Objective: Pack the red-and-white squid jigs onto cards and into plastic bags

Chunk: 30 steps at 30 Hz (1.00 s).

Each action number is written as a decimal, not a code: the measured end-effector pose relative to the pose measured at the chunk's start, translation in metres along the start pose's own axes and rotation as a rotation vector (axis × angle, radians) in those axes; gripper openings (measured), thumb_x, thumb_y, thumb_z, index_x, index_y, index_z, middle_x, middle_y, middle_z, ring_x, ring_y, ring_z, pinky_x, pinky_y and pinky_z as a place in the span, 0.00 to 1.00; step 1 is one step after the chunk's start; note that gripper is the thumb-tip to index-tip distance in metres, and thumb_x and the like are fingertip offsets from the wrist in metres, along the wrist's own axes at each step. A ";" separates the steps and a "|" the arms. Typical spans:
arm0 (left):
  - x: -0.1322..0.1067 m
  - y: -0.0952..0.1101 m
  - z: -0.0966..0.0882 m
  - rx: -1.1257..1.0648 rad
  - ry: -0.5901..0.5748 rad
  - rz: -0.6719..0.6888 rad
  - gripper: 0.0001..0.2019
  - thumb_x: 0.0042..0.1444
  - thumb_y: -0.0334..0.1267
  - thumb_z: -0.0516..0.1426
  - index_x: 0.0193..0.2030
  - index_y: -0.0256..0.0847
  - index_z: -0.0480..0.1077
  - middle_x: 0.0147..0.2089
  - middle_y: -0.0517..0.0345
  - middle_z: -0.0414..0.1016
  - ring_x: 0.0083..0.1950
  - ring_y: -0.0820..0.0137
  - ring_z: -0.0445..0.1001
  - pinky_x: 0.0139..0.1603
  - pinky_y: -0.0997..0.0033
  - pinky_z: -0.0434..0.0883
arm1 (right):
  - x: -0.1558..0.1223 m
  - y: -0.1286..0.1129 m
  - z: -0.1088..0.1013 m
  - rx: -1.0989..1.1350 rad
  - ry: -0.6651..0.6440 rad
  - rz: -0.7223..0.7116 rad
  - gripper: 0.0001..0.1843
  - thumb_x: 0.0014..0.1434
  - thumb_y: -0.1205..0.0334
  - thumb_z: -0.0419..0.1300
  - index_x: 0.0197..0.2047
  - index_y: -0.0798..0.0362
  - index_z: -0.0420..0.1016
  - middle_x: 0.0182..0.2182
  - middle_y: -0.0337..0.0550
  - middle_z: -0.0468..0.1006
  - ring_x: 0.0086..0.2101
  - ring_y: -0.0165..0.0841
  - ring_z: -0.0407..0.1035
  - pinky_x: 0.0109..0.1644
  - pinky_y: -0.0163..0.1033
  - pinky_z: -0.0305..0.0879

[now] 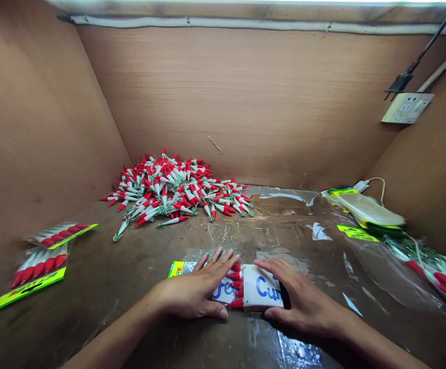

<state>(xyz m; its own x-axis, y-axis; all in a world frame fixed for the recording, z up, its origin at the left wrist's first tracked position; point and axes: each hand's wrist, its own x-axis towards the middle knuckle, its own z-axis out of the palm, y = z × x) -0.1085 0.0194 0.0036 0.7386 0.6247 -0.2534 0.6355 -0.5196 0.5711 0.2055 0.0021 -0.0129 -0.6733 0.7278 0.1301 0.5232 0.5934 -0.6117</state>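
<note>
My left hand (198,289) lies flat, fingers spread, on a clear plastic packet (180,267) with a yellow-green header, pressing down several red-and-white pieces (237,287) inside it. My right hand (298,297) rests on a white card with blue lettering (262,289) that lies across the packet, fingers curved over its right edge and thumb against its near side. Both hands sit near the front middle of the worn brown worktop (138,271).
A big heap of red-and-white pieces (173,192) lies at the back left. Two filled packets (42,264) lie at the left. Empty bags and header cards (365,212) and more filled packets (442,277) sit at the right. A wall socket (406,107) hangs on the board wall.
</note>
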 end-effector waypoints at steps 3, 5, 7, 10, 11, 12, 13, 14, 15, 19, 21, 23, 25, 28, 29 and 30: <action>0.001 -0.001 0.000 -0.009 -0.003 0.008 0.54 0.56 0.55 0.63 0.74 0.55 0.26 0.78 0.53 0.28 0.76 0.50 0.24 0.71 0.37 0.32 | 0.001 0.002 0.000 -0.006 -0.009 0.038 0.47 0.55 0.53 0.67 0.72 0.44 0.50 0.67 0.50 0.59 0.64 0.48 0.56 0.67 0.55 0.54; 0.001 0.000 0.000 -0.017 0.002 0.021 0.54 0.55 0.56 0.63 0.75 0.54 0.27 0.78 0.53 0.30 0.76 0.50 0.24 0.71 0.37 0.33 | 0.003 0.001 -0.001 -0.009 -0.009 0.057 0.48 0.55 0.52 0.67 0.73 0.44 0.48 0.68 0.51 0.59 0.64 0.49 0.56 0.67 0.55 0.54; 0.001 0.000 0.000 -0.023 0.010 0.031 0.54 0.55 0.55 0.63 0.75 0.54 0.28 0.78 0.52 0.31 0.76 0.49 0.25 0.71 0.37 0.33 | 0.006 -0.005 -0.005 -0.019 -0.021 0.043 0.50 0.55 0.52 0.66 0.74 0.44 0.44 0.68 0.51 0.58 0.64 0.49 0.56 0.67 0.55 0.55; 0.002 0.001 0.000 -0.032 0.009 0.024 0.55 0.55 0.55 0.63 0.75 0.52 0.27 0.77 0.51 0.30 0.76 0.49 0.25 0.71 0.36 0.33 | 0.016 -0.016 -0.011 -0.066 -0.084 -0.069 0.50 0.57 0.54 0.65 0.74 0.42 0.41 0.71 0.49 0.52 0.66 0.49 0.52 0.67 0.56 0.53; 0.002 0.001 0.000 -0.036 0.006 0.019 0.56 0.54 0.55 0.64 0.75 0.51 0.27 0.77 0.50 0.30 0.76 0.49 0.25 0.71 0.36 0.33 | 0.020 -0.019 -0.012 -0.090 -0.112 -0.117 0.48 0.57 0.55 0.65 0.74 0.40 0.44 0.72 0.48 0.49 0.67 0.49 0.51 0.68 0.56 0.53; 0.002 0.001 -0.001 -0.041 0.004 0.014 0.57 0.53 0.55 0.64 0.75 0.51 0.26 0.77 0.50 0.29 0.76 0.48 0.25 0.71 0.37 0.34 | 0.023 -0.021 -0.012 -0.113 -0.135 -0.158 0.45 0.58 0.56 0.64 0.73 0.39 0.48 0.73 0.46 0.46 0.67 0.49 0.49 0.68 0.56 0.52; 0.002 0.000 -0.002 -0.050 0.005 0.012 0.59 0.51 0.56 0.65 0.75 0.50 0.25 0.77 0.50 0.28 0.76 0.48 0.26 0.71 0.37 0.34 | 0.025 -0.022 -0.012 -0.131 -0.151 -0.187 0.42 0.58 0.56 0.64 0.72 0.38 0.52 0.73 0.45 0.44 0.68 0.49 0.49 0.68 0.56 0.52; 0.002 0.000 -0.004 -0.062 0.014 0.011 0.60 0.50 0.57 0.66 0.75 0.50 0.25 0.78 0.50 0.28 0.76 0.48 0.27 0.72 0.39 0.35 | 0.027 -0.020 -0.010 -0.138 -0.158 -0.204 0.39 0.58 0.57 0.64 0.70 0.38 0.56 0.73 0.45 0.44 0.68 0.49 0.49 0.67 0.55 0.53; 0.001 -0.001 -0.006 -0.075 0.033 0.011 0.61 0.48 0.57 0.66 0.75 0.50 0.25 0.78 0.50 0.28 0.76 0.47 0.29 0.72 0.40 0.37 | 0.028 -0.018 -0.008 -0.136 -0.156 -0.211 0.37 0.58 0.56 0.64 0.69 0.39 0.59 0.73 0.45 0.45 0.67 0.49 0.50 0.67 0.55 0.54; -0.002 -0.002 -0.011 -0.085 0.150 0.025 0.62 0.46 0.59 0.67 0.75 0.50 0.29 0.78 0.50 0.32 0.76 0.46 0.32 0.73 0.42 0.40 | 0.025 -0.003 0.004 -0.073 -0.086 -0.211 0.36 0.57 0.53 0.67 0.67 0.41 0.64 0.71 0.50 0.51 0.66 0.49 0.52 0.66 0.56 0.56; -0.001 0.001 -0.008 -0.064 0.181 0.059 0.61 0.46 0.58 0.67 0.76 0.51 0.31 0.78 0.50 0.35 0.76 0.46 0.34 0.73 0.42 0.38 | 0.026 -0.002 0.007 -0.032 -0.033 -0.227 0.34 0.56 0.52 0.67 0.65 0.42 0.66 0.70 0.50 0.53 0.66 0.49 0.54 0.65 0.56 0.58; 0.006 0.008 0.000 -0.051 0.207 0.106 0.61 0.45 0.57 0.68 0.76 0.50 0.33 0.77 0.49 0.39 0.76 0.45 0.38 0.72 0.41 0.37 | 0.029 -0.010 0.005 -0.005 0.022 -0.234 0.31 0.56 0.53 0.67 0.63 0.42 0.69 0.69 0.51 0.56 0.64 0.49 0.57 0.64 0.56 0.60; 0.015 0.018 0.007 -0.055 0.292 0.127 0.60 0.45 0.55 0.68 0.76 0.47 0.35 0.76 0.44 0.44 0.74 0.44 0.47 0.72 0.39 0.38 | 0.037 -0.026 -0.003 0.004 0.076 -0.228 0.28 0.57 0.55 0.67 0.61 0.43 0.71 0.66 0.50 0.61 0.62 0.47 0.61 0.63 0.54 0.62; 0.027 0.038 0.003 -0.077 0.495 0.111 0.47 0.46 0.50 0.68 0.71 0.45 0.53 0.68 0.43 0.62 0.66 0.45 0.62 0.70 0.36 0.43 | 0.051 -0.059 -0.029 -0.003 0.150 -0.230 0.30 0.56 0.58 0.68 0.61 0.42 0.70 0.62 0.49 0.64 0.59 0.45 0.64 0.60 0.52 0.66; 0.030 0.044 -0.004 -0.105 0.540 0.117 0.42 0.47 0.49 0.67 0.68 0.45 0.59 0.64 0.44 0.66 0.63 0.46 0.64 0.69 0.35 0.45 | 0.055 -0.070 -0.040 -0.013 0.184 -0.238 0.33 0.55 0.57 0.69 0.64 0.42 0.67 0.63 0.49 0.64 0.60 0.46 0.63 0.61 0.53 0.65; 0.030 0.050 -0.013 -0.162 0.573 0.129 0.37 0.47 0.47 0.67 0.64 0.45 0.63 0.60 0.46 0.69 0.60 0.47 0.67 0.68 0.36 0.49 | 0.058 -0.081 -0.052 -0.026 0.235 -0.245 0.38 0.55 0.55 0.69 0.66 0.42 0.63 0.64 0.49 0.62 0.61 0.47 0.61 0.62 0.55 0.64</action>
<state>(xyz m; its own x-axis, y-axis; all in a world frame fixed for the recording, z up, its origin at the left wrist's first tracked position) -0.0569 0.0197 0.0345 0.5403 0.8002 0.2602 0.4735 -0.5447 0.6922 0.1508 0.0140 0.0851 -0.6436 0.6200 0.4487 0.3762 0.7669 -0.5200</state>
